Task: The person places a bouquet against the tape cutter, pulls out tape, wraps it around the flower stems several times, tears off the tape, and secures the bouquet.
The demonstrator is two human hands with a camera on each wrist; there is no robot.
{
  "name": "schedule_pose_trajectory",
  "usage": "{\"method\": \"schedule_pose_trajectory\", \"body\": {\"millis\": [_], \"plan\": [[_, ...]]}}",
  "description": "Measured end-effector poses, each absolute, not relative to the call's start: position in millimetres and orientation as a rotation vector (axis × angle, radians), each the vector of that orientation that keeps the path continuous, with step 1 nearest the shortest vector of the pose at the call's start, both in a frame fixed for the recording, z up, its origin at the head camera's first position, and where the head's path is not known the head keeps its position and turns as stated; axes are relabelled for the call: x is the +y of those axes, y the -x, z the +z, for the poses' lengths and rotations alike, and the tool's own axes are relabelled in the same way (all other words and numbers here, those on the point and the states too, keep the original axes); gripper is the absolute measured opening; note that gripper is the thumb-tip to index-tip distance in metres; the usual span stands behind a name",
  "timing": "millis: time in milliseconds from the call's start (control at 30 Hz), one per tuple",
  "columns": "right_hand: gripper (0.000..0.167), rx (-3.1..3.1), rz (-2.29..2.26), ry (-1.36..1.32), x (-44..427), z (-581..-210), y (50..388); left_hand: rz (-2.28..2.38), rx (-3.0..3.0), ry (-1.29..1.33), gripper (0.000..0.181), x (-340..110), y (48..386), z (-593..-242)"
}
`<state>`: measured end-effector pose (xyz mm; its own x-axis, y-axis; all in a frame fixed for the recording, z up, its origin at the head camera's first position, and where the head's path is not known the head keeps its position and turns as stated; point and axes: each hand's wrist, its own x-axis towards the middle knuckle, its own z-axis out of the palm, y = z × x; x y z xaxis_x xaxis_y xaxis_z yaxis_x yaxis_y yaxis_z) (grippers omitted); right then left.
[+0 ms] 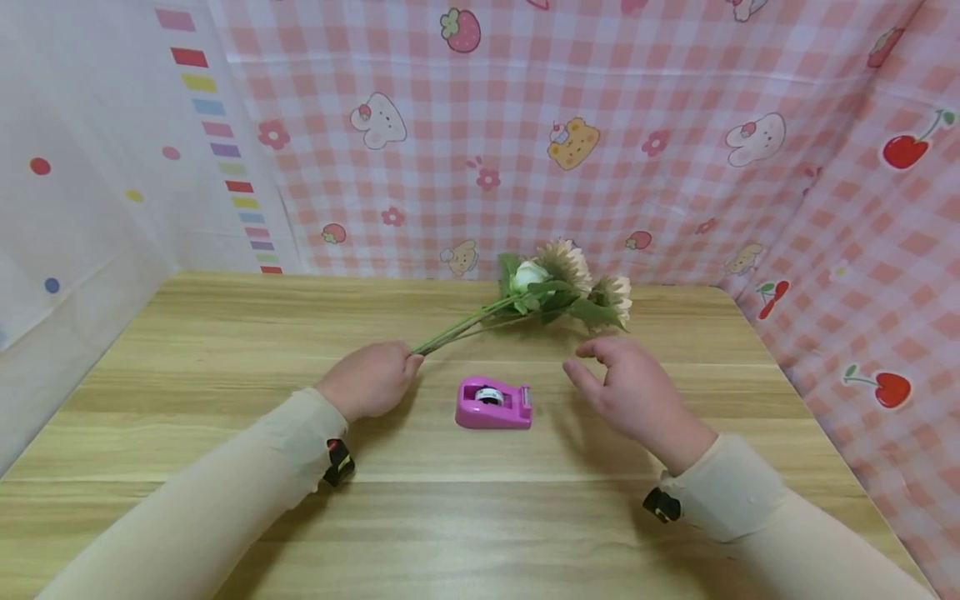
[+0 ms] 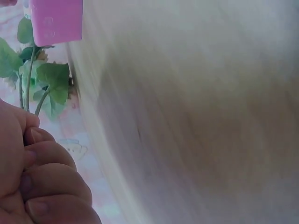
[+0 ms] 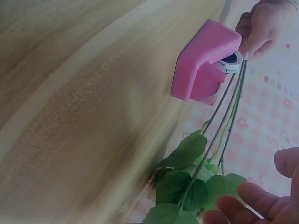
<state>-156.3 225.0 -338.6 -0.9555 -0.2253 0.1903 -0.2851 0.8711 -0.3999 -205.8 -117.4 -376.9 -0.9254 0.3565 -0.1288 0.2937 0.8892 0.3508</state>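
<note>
My left hand point(image 1: 372, 377) grips the lower ends of several green flower stems point(image 1: 468, 321), its fingers curled round them in the left wrist view. The bunch slants away to the right, with a white rose point(image 1: 529, 276) and pale, many-petalled flowers point(image 1: 567, 265) among green leaves point(image 3: 175, 189) at the back of the table. Between the hands stands a pink tape dispenser point(image 1: 493, 406) with a roll of tape point(image 1: 489, 396) in it. Right of the dispenser, my right hand point(image 1: 633, 387) hovers with loosely bent fingers and thumb apart, holding nothing, just in front of the flower heads.
The wood-grain table point(image 1: 450, 517) meets a pink checked cloth point(image 1: 480, 167) at the back and another cloth at the right. A white dotted cloth point(image 1: 82, 192) hangs at the left. Small dark wrist devices point(image 1: 340, 463) sit below both cuffs.
</note>
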Motion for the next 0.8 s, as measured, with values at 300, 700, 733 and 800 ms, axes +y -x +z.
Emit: {"method": "schedule_pose_trajectory", "body": {"millis": [300, 700, 733, 800], "plan": [[0.041, -2.904, 0.656, -0.384, 226, -341, 153, 0.572, 2.869, -0.501, 0.039, -103, 195, -370], [0.018, -2.685, 0.783, -0.442, 224, -332, 140, 0.648, 2.842, -0.524, 0.037, -75, 173, -360], [0.016, -2.650, 0.790, -0.457, 224, -331, 139, 0.657, 2.834, -0.528, 0.037, -72, 171, -360], [0.013, -2.576, 0.799, -0.492, 224, -329, 138, 0.660, 2.826, -0.547, 0.036, -67, 165, -358]]}}
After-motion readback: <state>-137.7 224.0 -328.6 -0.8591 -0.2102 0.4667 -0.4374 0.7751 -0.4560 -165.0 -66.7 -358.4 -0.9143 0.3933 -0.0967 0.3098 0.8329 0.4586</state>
